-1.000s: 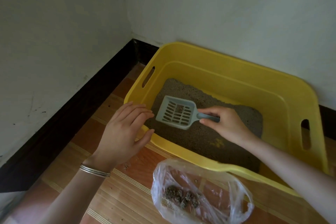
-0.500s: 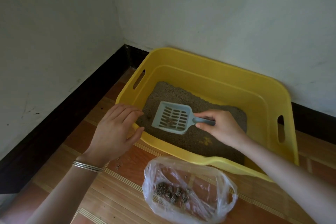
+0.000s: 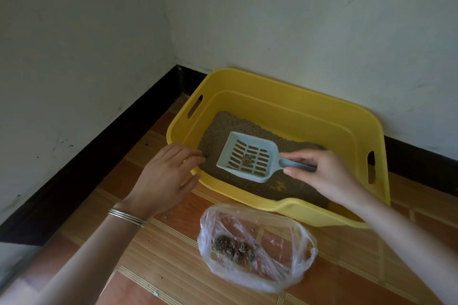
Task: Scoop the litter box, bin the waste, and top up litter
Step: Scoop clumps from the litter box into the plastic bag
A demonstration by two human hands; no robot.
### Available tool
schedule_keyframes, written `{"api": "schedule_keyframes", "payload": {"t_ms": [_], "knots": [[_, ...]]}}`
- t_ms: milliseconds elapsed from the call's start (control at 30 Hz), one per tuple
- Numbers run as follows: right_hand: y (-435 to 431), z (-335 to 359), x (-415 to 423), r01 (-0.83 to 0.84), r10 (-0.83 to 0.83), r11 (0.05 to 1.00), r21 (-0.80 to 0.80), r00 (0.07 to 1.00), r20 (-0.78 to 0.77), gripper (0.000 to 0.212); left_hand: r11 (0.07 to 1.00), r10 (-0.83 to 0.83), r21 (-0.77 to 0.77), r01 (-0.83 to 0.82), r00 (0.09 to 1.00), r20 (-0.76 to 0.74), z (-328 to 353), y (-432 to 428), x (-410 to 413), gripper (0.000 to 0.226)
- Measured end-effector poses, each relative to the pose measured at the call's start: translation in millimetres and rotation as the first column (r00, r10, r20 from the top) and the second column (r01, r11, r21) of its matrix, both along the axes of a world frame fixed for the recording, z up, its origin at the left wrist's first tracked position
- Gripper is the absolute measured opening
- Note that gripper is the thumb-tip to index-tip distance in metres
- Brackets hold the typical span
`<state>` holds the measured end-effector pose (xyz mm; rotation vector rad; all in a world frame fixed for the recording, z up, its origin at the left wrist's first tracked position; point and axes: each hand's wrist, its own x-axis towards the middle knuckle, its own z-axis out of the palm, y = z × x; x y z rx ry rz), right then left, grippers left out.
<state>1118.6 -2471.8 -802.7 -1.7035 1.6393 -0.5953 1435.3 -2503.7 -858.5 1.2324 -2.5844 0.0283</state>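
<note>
Pale blue slotted plastic scoop (image 3: 257, 163) has edged away from left hand (image 3: 163, 178), which rests relaxed on yellow plastic litter box (image 3: 272, 82) rim; right hand (image 3: 327, 176) pinches scoop's handle.

A home corner is indicated: whitewashed walls (image 3: 297, 20), dark skirting (image 3: 111, 136), patterned floor (image 3: 173, 267), yellow litter box (image 3: 285, 96) kept there.

Wooden floor (image 3: 153, 250) bears litter box (image 3: 292, 104) (yellow), plastic bag (image 3: 280, 272)
</note>
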Motion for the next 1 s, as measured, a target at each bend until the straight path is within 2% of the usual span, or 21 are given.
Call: {"api": "schedule_keyframes", "payload": {"t_ms": [233, 400, 500, 667, 800, 1000], "knots": [[68, 22, 1, -0.054, 0.053, 0.999, 0.004, 0.997, 0.05, 0.033, 0.995, -0.088, 0.044, 0.091, 0.995, -0.055, -3, 54, 1, 0.031], [97, -4, 5, -0.129, 0.124, 0.991, -0.032, 0.985, -0.121, 0.034, 0.972, -0.156, 0.173, 0.156, 0.988, -0.014, -42, 92, 4, 0.031], [102, -21, 7, -0.139, 0.116, 0.987, -0.075, 0.962, -0.247, 0.034, 0.958, -0.176, 0.235, 0.164, 0.984, 0.031, -56, 101, 6, 0.041], [109, -41, 15, -0.146, 0.101, 0.984, -0.102, 0.93, -0.354, 0.035, 0.945, -0.246, 0.249, 0.212, 0.962, 0.115, -64, 103, 2, 0.047], [111, -54, 18, -0.376, 0.12, 0.886, -0.272, 0.752, -0.648, 0.042, 0.938, -0.274, 0.261, 0.229, 0.949, 0.154, -70, 97, -1, 0.047], [107, -62, 14, -0.461, 0.074, 0.81, -0.362, 0.693, -0.717, 0.044, 0.945, -0.245, 0.256, 0.201, 0.957, 0.153, -72, 92, -2, 0.045]]}}
